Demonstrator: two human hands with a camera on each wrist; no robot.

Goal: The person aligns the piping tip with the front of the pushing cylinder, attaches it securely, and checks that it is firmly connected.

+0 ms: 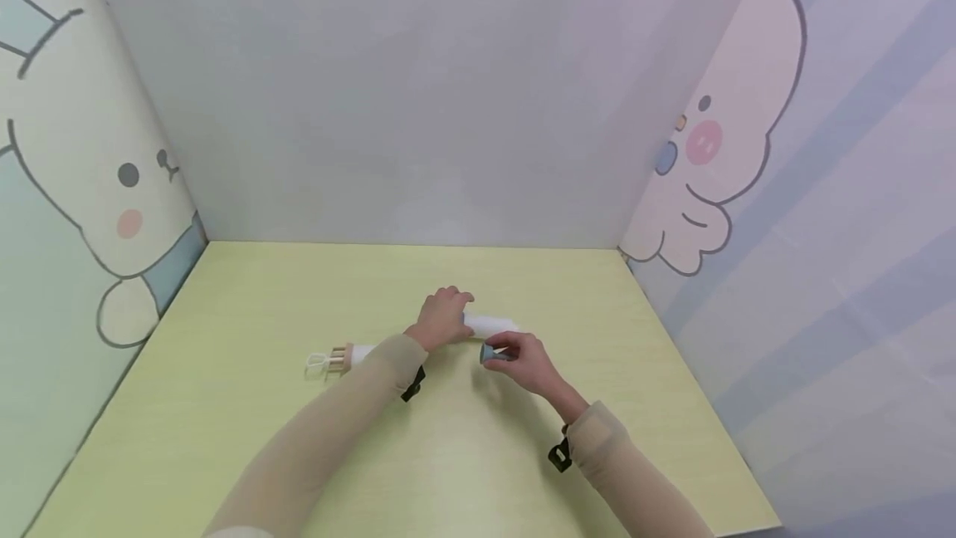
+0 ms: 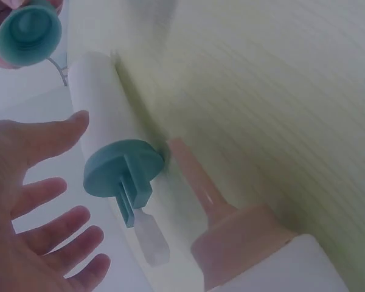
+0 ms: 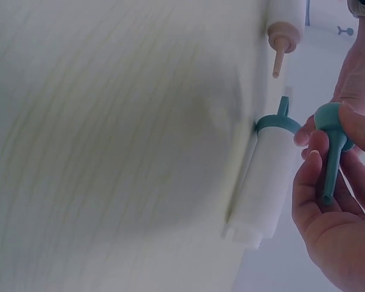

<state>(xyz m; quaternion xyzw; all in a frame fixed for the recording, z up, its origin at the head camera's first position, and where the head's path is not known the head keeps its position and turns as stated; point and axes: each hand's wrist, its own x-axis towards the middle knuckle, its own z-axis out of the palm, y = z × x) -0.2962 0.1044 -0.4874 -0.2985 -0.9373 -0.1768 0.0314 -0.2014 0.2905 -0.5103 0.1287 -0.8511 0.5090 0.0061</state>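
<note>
- On the yellowish table point(image 1: 463, 471): white bottle point(image 1: 490, 325) with teal end piece point(image 2: 123, 165), lying on its side.
- Left hand point(image 1: 441, 319): fingers spread and relaxed beside the bottle; contact cannot be told.
- Right hand point(image 1: 529, 362): pinching a teal nozzle point(image 3: 333, 146) above the table, near the bottle.
- Second bottle point(image 1: 362, 354), pink-nozzled: partly behind the left sleeve point(image 1: 321, 438).

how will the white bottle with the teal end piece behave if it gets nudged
The white bottle will probably roll, since its round body lies on its side. It may veer rather than run straight, as the teal end piece flares wider than the body. Its smooth-looking wall could feel a bit slippery.
</note>
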